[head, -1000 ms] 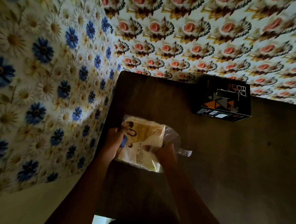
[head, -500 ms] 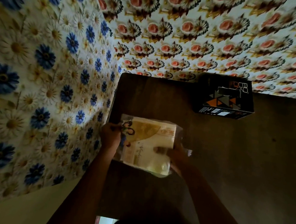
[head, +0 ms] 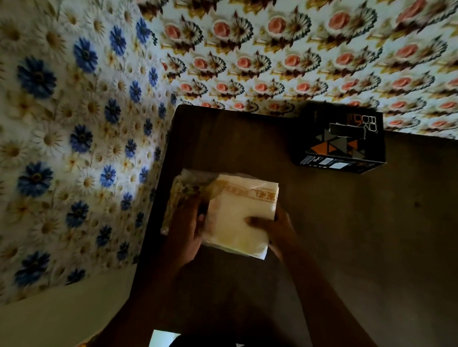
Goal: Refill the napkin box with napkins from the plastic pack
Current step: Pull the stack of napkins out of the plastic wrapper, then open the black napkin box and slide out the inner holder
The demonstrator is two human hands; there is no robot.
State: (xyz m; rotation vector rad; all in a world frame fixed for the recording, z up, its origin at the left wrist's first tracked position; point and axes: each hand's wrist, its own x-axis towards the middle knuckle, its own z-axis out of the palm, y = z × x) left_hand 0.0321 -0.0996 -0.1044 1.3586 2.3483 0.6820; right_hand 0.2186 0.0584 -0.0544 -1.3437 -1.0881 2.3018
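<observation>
Near the napkin box (head: 342,143), left hand (head: 184,231) grips the plastic pack (head: 186,190) while right hand (head: 271,227) pinches the napkins (head: 239,220), apparently to slide them free.

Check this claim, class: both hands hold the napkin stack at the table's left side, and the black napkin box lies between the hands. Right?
Not quite. The head view shows the black napkin box apart at the table's far edge. Both the left hand and right hand do hold the napkin stack.

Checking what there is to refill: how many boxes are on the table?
1. The dark box stands at the table's far edge, beyond the napkins held in both hands. Nothing suggests another is hidden.
</observation>
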